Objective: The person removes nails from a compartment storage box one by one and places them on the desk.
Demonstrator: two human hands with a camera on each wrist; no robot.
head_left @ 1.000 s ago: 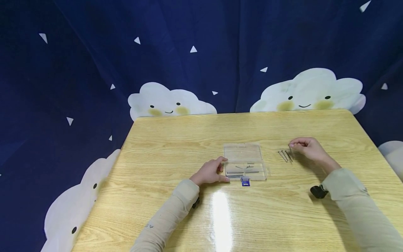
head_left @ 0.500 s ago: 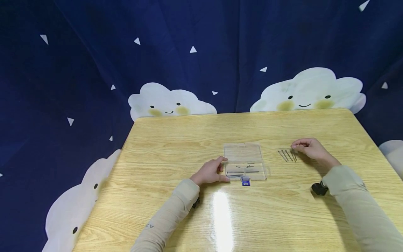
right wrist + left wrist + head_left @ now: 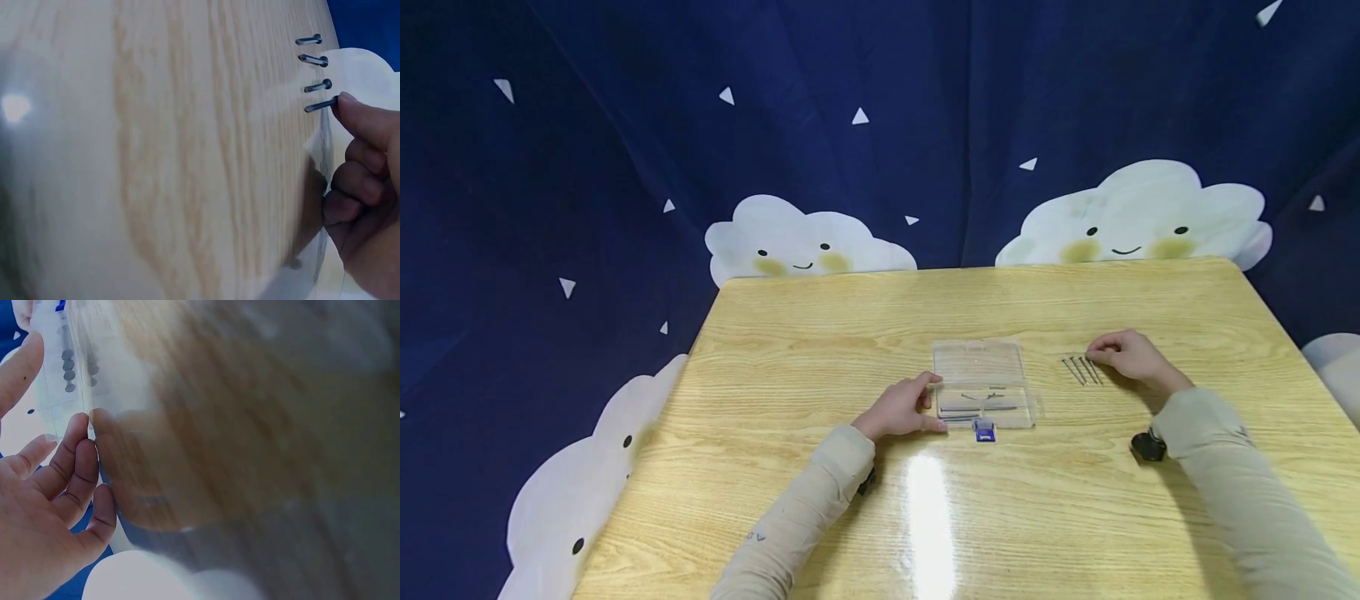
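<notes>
In the head view, my right hand (image 3: 1131, 357) is at the right end of a row of nails (image 3: 1077, 371) on the table. Its thumb and forefinger pinch the head of the end nail (image 3: 320, 106), which lies alongside the others; the remaining fingers are curled under. My left hand (image 3: 901, 407) holds the left side of a clear plastic box (image 3: 1026, 421), forefinger near the hinge and thumb at the front corner. The box lies with its lid (image 3: 977, 362) laid back and several nails of different lengths inside. Round nail heads (image 3: 69, 365) show through its wall in the left wrist view.
A blue latch (image 3: 985, 432) sticks out from the box's front. The wooden table (image 3: 820, 333) has its far edge against a dark blue curtain (image 3: 850, 75) with cloud prints. Bright glare (image 3: 929, 525) lies on the table in front of the box.
My right hand has lowered the nail from a steeper angle and brought it left, closer to the others in the row. The left hand and the box have stayed in place.
</notes>
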